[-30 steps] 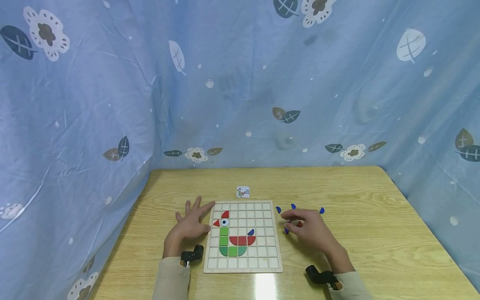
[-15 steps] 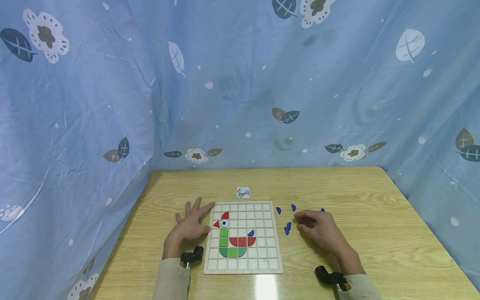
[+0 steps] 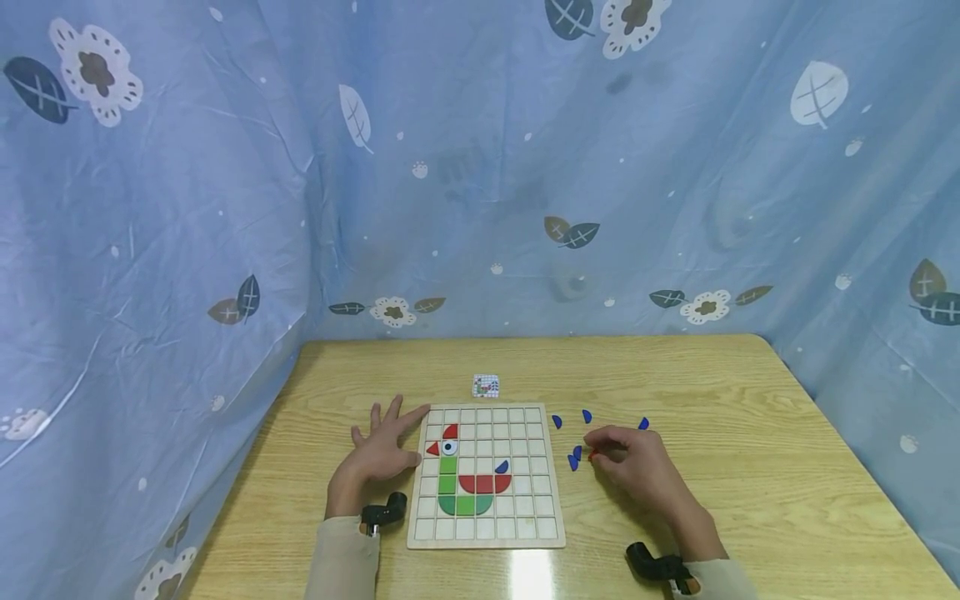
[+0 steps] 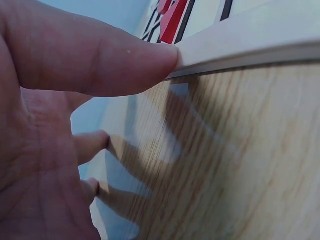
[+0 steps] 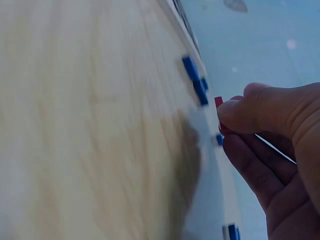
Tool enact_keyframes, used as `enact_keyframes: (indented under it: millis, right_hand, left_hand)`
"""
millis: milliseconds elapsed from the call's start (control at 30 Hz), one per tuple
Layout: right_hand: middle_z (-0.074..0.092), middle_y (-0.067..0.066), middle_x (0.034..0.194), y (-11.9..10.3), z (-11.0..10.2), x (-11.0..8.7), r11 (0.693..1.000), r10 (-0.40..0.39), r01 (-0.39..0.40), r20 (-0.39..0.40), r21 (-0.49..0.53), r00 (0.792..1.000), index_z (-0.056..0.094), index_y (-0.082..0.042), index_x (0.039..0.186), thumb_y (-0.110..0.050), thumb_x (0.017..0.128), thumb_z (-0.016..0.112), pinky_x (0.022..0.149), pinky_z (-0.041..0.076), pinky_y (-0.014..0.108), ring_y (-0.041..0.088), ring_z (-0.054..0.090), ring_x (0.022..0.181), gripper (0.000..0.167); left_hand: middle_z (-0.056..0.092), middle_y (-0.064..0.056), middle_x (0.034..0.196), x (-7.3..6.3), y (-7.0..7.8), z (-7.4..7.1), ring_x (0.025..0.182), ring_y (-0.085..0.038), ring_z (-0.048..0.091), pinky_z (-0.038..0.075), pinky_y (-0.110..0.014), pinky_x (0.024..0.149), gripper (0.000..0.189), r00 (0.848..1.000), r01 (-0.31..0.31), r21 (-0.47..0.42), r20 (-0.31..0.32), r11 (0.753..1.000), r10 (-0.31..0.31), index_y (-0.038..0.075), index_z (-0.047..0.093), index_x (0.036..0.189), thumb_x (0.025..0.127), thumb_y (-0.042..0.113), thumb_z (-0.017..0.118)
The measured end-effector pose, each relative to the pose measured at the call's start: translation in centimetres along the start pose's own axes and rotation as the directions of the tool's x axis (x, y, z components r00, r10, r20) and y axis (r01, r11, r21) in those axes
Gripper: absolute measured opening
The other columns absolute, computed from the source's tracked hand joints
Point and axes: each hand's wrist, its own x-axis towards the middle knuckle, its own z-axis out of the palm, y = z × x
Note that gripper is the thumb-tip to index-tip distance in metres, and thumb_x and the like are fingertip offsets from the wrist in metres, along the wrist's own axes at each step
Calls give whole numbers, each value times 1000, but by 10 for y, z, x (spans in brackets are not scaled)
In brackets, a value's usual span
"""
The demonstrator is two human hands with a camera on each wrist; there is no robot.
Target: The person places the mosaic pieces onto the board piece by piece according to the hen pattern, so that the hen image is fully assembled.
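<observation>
My right hand pinches a small red triangle tile between thumb and fingers, low over the table right of the board. Two blue half-round tiles lie just left of its fingertips. With fingers spread, my left hand rests at the left side of the wooden grid board; its thumb touches the board's edge. On the grid, red, green and blue tiles and a round eye tile form a bird-like figure. A blue tile sits tilted above the red row.
More blue half-round tiles lie beyond the right hand: one blue tile near the board, another blue tile and a third blue tile farther right. A small picture card lies behind the board. A patterned blue curtain surrounds the wooden table.
My right hand has picked up the red triangle tile and shifted right, then slightly back, uncovering the blue tiles near the board. My left hand stays in place.
</observation>
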Motion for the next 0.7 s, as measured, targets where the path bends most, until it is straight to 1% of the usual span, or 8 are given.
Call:
enact_keyframes:
  millis: [67,133,200,333,400,533,633,700]
  right_hand:
    - [84,0,105,-7,4,-3,1000,-17,17,7,25,1000,83,-9,108,8,88,83,84,65,25,18,81,96,26]
    - [84,-1,103,-14,10,-6,998,-54,53,1,23,999,83,-9,107,7,88,84,84,66,27,16,81,94,25]
    - [84,-2,101,-22,17,-9,994,-109,110,-11,13,994,84,-10,106,6,87,85,85,66,30,14,80,93,25]
    - [85,-4,101,-39,36,-14,976,-216,216,-16,9,976,84,-10,104,9,84,85,85,66,33,10,79,92,28]
    - [85,-3,103,-47,46,-16,965,-261,261,5,23,965,84,-10,105,9,84,84,86,66,34,10,79,93,28]
    - [85,-1,104,-66,68,-16,952,-298,291,70,89,952,84,-10,107,6,87,83,86,66,34,10,78,94,26]
    - [85,-1,102,-79,86,-16,935,-342,328,101,135,934,85,-10,107,5,87,84,86,66,32,7,77,94,25]
    - [85,0,100,-86,96,-15,917,-385,365,113,161,916,84,-10,106,5,87,83,84,65,30,5,74,92,24]
  left_hand:
    - [8,-27,183,0,0,0,165,-61,-11,-13,-91,116,87,1000,1,-1,3,1000,-1,23,48,167,86,10,76]
    - [8,-27,183,0,1,-1,165,-61,-12,-14,-91,116,87,1000,2,-5,6,1000,-2,23,48,167,86,10,76]
    - [7,-27,183,0,1,-1,165,-60,-13,-15,-91,116,87,1000,4,-9,10,1000,-4,23,47,168,87,11,76]
    - [6,-27,183,1,0,0,164,-61,-13,-15,-90,116,88,1000,5,-7,14,1000,-5,23,46,168,87,12,76]
    - [5,-26,183,2,-1,0,165,-60,-14,-15,-90,117,88,1000,9,-6,16,1000,-9,24,46,168,87,12,75]
    - [6,-26,183,2,-2,0,165,-60,-13,-15,-90,117,88,1000,9,-10,13,1000,-9,23,47,168,86,12,75]
    - [6,-26,183,2,-1,0,165,-60,-14,-15,-90,117,88,1000,11,-9,14,1000,-11,24,46,168,86,12,76]
    - [5,-25,183,2,-1,0,165,-59,-14,-15,-89,117,88,1000,13,-7,16,1000,-13,25,46,168,86,12,76]
